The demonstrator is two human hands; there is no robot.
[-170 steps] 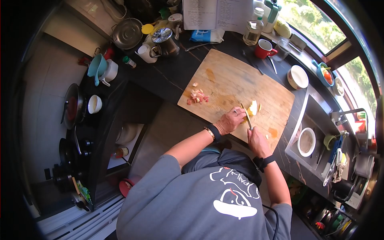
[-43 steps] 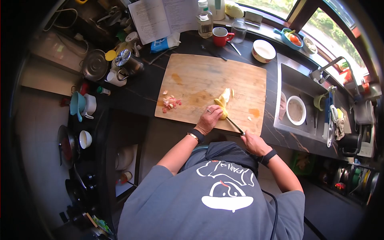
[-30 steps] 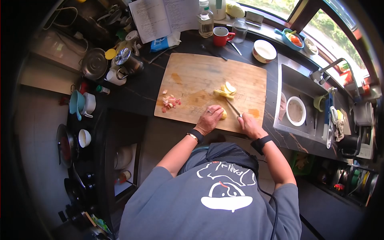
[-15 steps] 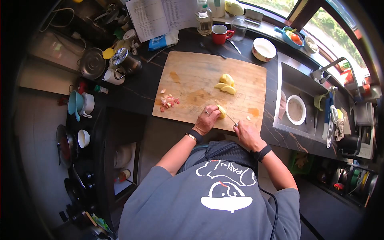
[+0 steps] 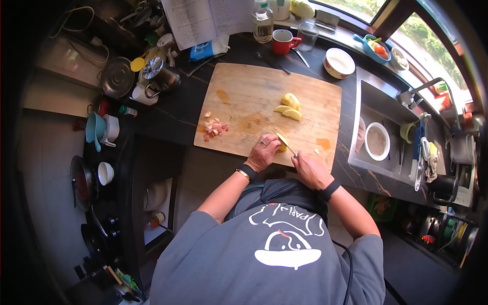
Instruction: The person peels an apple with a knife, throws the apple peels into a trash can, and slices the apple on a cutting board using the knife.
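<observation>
At the near edge of the wooden cutting board (image 5: 244, 84), my left hand (image 5: 262, 153) has its fingers closed on a yellow potato piece (image 5: 283, 149), partly hidden by the fingers and blade. My right hand (image 5: 312, 170) grips a knife (image 5: 285, 141) by its handle. The blade slants over the potato, its tip pointing away and to the left. Farther up the board sit a larger potato chunk (image 5: 290, 100) and cut potato wedges (image 5: 292, 114). Small chopped pink-and-white pieces (image 5: 216, 128) lie in a pile at the left.
To the right is a sink (image 5: 363, 147) holding a white bowl (image 5: 376, 142). Behind the board stand a red mug (image 5: 282, 41), a glass bottle (image 5: 263, 26), a white bowl (image 5: 339, 63) and an open notebook (image 5: 190, 23). A metal pot (image 5: 166, 80) stands at the left.
The knife has shifted up and slightly left, with its blade now turned flatter over the potato. My right hand has moved slightly left; my left hand keeps its place.
</observation>
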